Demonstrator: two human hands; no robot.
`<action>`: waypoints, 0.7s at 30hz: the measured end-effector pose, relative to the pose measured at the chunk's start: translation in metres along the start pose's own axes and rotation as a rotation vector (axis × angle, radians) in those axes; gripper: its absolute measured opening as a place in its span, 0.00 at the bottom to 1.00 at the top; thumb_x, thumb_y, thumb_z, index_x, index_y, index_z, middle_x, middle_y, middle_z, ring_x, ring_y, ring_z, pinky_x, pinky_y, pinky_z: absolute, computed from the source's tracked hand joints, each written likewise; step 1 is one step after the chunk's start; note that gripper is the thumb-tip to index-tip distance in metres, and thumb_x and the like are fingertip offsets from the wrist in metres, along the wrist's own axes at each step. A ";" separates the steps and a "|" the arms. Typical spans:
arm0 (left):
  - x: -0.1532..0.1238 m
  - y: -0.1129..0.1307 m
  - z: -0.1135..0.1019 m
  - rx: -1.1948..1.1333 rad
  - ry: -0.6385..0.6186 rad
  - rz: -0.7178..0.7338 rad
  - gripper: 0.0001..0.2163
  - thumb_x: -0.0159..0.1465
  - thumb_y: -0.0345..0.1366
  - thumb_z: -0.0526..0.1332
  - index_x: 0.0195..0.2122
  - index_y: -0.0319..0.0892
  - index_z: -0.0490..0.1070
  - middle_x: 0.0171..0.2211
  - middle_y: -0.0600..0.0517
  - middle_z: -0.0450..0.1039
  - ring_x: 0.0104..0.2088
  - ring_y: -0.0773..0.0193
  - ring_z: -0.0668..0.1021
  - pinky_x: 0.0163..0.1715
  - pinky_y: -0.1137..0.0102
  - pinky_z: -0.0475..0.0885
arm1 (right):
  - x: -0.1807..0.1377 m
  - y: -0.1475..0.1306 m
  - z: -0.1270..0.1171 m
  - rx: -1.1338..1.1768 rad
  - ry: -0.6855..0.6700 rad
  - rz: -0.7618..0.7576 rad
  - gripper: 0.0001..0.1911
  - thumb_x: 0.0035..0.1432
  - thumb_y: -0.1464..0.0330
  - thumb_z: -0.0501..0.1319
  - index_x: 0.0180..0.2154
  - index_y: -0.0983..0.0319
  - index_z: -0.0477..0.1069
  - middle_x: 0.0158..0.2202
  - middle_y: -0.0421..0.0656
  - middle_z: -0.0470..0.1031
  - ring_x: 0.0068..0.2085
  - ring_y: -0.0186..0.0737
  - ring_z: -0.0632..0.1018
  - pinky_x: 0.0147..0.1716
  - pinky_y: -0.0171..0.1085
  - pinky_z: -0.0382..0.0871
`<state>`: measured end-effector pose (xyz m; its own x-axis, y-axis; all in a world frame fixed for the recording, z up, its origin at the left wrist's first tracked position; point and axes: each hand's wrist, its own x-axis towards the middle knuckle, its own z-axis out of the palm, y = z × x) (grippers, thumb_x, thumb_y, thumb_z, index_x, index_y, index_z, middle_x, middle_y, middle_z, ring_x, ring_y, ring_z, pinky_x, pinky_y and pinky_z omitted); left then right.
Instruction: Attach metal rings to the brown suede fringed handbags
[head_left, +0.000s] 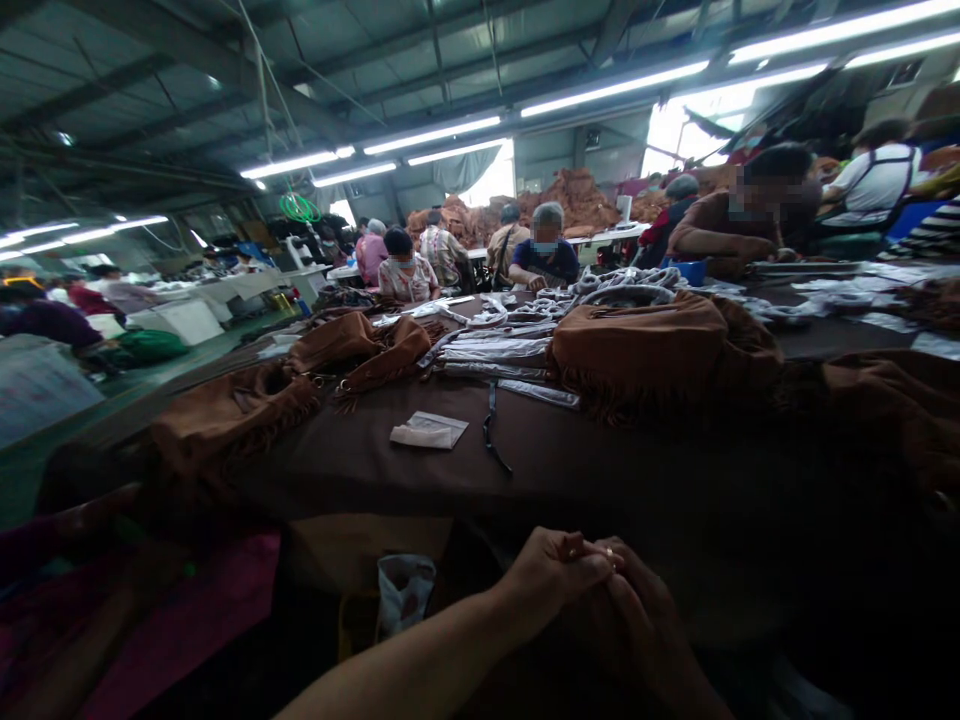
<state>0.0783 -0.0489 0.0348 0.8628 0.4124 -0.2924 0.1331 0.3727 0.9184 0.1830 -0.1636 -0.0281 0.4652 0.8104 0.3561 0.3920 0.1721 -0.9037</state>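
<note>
My left hand (546, 568) and my right hand (636, 590) meet low in the view, in front of the dark table's near edge. Both have fingers closed together at the tips. A small shiny gold-coloured piece (611, 553) glints where the fingertips meet; its kind is too small to make out. Beyond my hands, a thin black strip (489, 430) and a flat whitish packet (429, 431) lie on the dark tabletop (360, 470). A brown fringed bag (645, 345) stands at the right, and another brown fringed bag (232, 405) lies to the left.
Wrapped straps (495, 350) are heaped mid-table. A blue container (688, 270) stands near a person (739, 215) working across the table. Close at my left are another person's hand and arm (150, 570). Below the table edge hangs a pale printed bag (405, 590).
</note>
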 end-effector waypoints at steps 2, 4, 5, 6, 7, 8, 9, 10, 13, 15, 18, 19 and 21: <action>0.001 -0.002 -0.002 0.008 -0.041 0.028 0.27 0.43 0.53 0.72 0.35 0.34 0.80 0.23 0.52 0.69 0.23 0.71 0.66 0.28 0.73 0.61 | -0.004 0.007 0.001 0.010 0.033 0.000 0.13 0.65 0.58 0.51 0.45 0.56 0.67 0.43 0.44 0.74 0.44 0.42 0.77 0.42 0.36 0.74; 0.001 -0.004 -0.004 -0.006 -0.049 0.032 0.26 0.42 0.52 0.73 0.34 0.34 0.79 0.25 0.51 0.72 0.25 0.68 0.70 0.31 0.71 0.64 | -0.008 0.012 0.003 -0.015 0.075 -0.018 0.16 0.63 0.55 0.53 0.48 0.55 0.67 0.46 0.44 0.74 0.45 0.44 0.76 0.43 0.37 0.74; 0.001 -0.005 -0.006 -0.009 -0.038 0.032 0.25 0.42 0.51 0.73 0.33 0.34 0.79 0.26 0.50 0.73 0.26 0.68 0.70 0.32 0.71 0.64 | -0.009 0.013 0.004 -0.023 0.083 -0.015 0.17 0.63 0.54 0.54 0.48 0.56 0.67 0.46 0.45 0.74 0.46 0.44 0.76 0.43 0.37 0.74; 0.001 -0.005 -0.007 -0.009 -0.023 0.032 0.24 0.42 0.50 0.73 0.32 0.34 0.79 0.26 0.51 0.73 0.26 0.68 0.70 0.32 0.71 0.64 | -0.009 0.012 0.005 -0.022 0.072 0.000 0.18 0.63 0.54 0.53 0.48 0.56 0.67 0.45 0.45 0.74 0.45 0.44 0.76 0.42 0.36 0.74; 0.001 -0.004 -0.009 -0.006 -0.007 0.028 0.23 0.42 0.49 0.73 0.32 0.34 0.79 0.25 0.51 0.72 0.25 0.69 0.70 0.31 0.71 0.64 | -0.008 0.010 0.006 -0.015 0.050 0.022 0.18 0.64 0.54 0.52 0.48 0.57 0.67 0.44 0.46 0.74 0.44 0.43 0.76 0.40 0.36 0.74; 0.002 -0.002 -0.010 0.004 0.006 0.017 0.23 0.41 0.49 0.74 0.31 0.34 0.79 0.24 0.52 0.71 0.24 0.70 0.69 0.29 0.72 0.63 | -0.007 0.007 0.007 -0.008 0.023 0.041 0.18 0.65 0.55 0.50 0.48 0.58 0.67 0.42 0.46 0.74 0.42 0.42 0.77 0.39 0.35 0.74; 0.002 0.000 -0.011 0.019 0.007 -0.004 0.23 0.41 0.48 0.74 0.32 0.34 0.79 0.23 0.53 0.70 0.23 0.71 0.67 0.27 0.73 0.61 | -0.004 0.004 0.008 -0.003 -0.002 0.054 0.18 0.66 0.56 0.49 0.48 0.59 0.67 0.40 0.46 0.74 0.40 0.42 0.77 0.37 0.35 0.74; 0.002 0.003 -0.012 0.038 0.005 -0.024 0.23 0.41 0.48 0.74 0.33 0.34 0.79 0.22 0.54 0.69 0.22 0.73 0.65 0.25 0.74 0.59 | -0.002 0.001 0.009 0.000 -0.017 0.058 0.18 0.66 0.57 0.48 0.47 0.59 0.67 0.39 0.45 0.74 0.39 0.41 0.76 0.37 0.35 0.74; 0.005 0.011 -0.014 0.085 0.038 -0.065 0.23 0.41 0.49 0.73 0.30 0.34 0.78 0.20 0.55 0.68 0.19 0.74 0.63 0.22 0.74 0.54 | 0.005 -0.005 0.010 -0.033 -0.012 0.028 0.15 0.66 0.58 0.50 0.46 0.58 0.67 0.40 0.45 0.73 0.39 0.42 0.76 0.37 0.35 0.74; 0.007 0.014 -0.013 0.091 0.103 -0.074 0.21 0.40 0.48 0.73 0.26 0.34 0.77 0.19 0.55 0.68 0.18 0.74 0.63 0.21 0.74 0.55 | 0.008 -0.007 0.009 -0.076 -0.064 0.015 0.13 0.66 0.61 0.50 0.47 0.57 0.66 0.41 0.44 0.72 0.41 0.41 0.76 0.40 0.35 0.73; 0.010 0.012 -0.012 0.085 0.143 -0.103 0.19 0.39 0.46 0.73 0.23 0.35 0.75 0.18 0.55 0.68 0.17 0.74 0.63 0.20 0.74 0.55 | 0.010 -0.009 0.006 -0.108 -0.138 0.002 0.13 0.66 0.63 0.49 0.49 0.57 0.64 0.44 0.45 0.71 0.44 0.41 0.74 0.44 0.36 0.72; 0.011 0.012 -0.012 0.086 0.140 -0.109 0.19 0.39 0.46 0.73 0.23 0.35 0.75 0.18 0.55 0.68 0.18 0.74 0.63 0.21 0.74 0.55 | 0.009 -0.009 0.006 -0.107 -0.147 -0.002 0.13 0.66 0.62 0.48 0.49 0.57 0.63 0.45 0.46 0.70 0.45 0.41 0.74 0.44 0.36 0.71; 0.011 0.011 -0.012 0.101 0.134 -0.120 0.19 0.38 0.47 0.73 0.23 0.35 0.75 0.19 0.55 0.68 0.19 0.73 0.64 0.22 0.74 0.57 | 0.009 -0.010 0.006 -0.105 -0.140 -0.016 0.14 0.66 0.62 0.48 0.49 0.58 0.63 0.44 0.46 0.71 0.45 0.42 0.74 0.43 0.36 0.72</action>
<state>0.0833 -0.0306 0.0385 0.7661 0.4796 -0.4278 0.2846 0.3436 0.8950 0.1784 -0.1546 -0.0176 0.3465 0.8792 0.3269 0.4827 0.1316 -0.8658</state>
